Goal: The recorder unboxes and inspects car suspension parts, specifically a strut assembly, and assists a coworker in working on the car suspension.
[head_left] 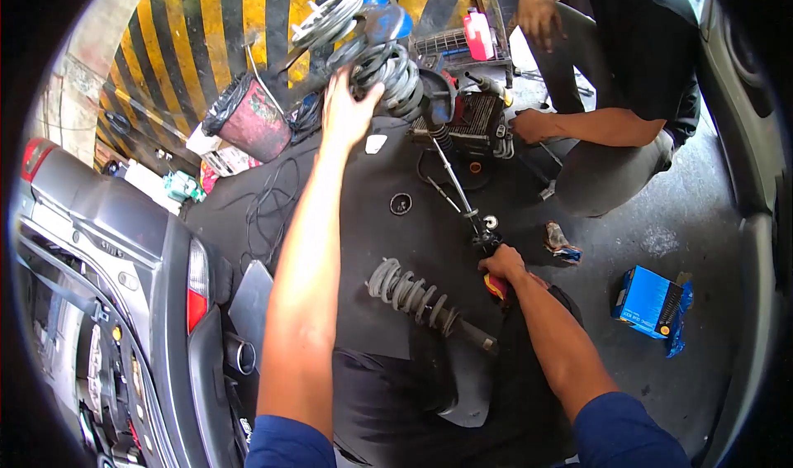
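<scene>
My left hand reaches far forward, its fingers against a grey coil spring and its thumb spread to the right. Some of those fingers are hidden by the coils. More coils and a blue metal part sit beyond it. From below the spring a long shiny rod slants down towards my right hand. That hand is closed around a tool with a red and yellow handle, whose exact kind I cannot make out. A strut with a coil spring lies nearer me.
A crouching person's hand is at a metal machine. Blue box lies right; grey car stands left with cables beside it. Pink bucket stands by the striped wall. A black ring lies mid-floor.
</scene>
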{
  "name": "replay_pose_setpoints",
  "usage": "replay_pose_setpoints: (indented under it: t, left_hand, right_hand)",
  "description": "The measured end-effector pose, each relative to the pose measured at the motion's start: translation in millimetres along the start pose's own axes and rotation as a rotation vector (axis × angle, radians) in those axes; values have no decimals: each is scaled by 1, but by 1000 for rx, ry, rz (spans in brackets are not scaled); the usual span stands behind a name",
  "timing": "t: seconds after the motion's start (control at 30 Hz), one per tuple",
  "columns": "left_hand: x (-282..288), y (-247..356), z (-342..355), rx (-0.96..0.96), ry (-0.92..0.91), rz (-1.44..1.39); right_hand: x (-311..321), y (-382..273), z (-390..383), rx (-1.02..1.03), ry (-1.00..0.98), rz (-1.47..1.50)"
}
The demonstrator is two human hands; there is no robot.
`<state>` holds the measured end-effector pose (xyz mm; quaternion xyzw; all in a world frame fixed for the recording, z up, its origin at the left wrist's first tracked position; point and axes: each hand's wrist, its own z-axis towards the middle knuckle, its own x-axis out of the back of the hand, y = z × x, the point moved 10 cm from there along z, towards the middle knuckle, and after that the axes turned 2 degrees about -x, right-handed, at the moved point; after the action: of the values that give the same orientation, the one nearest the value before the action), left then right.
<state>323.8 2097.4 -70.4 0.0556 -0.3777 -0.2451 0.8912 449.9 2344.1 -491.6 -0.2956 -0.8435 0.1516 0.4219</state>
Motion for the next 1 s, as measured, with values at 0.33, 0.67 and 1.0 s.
replay_pose_setpoints:
  t: [0.33, 0.67, 1.0]
  left_hand:
    - [-31, -8, 40, 139, -362, -142]
    - [-38, -56, -228, 664, 453, -107]
    - [-201, -15, -475, 1377, -422, -163]
  right_hand:
    - [8, -1, 21, 94, 60, 28]
    - [26, 21, 11, -33, 70, -69]
    - [49, 18, -3, -54, 151, -67]
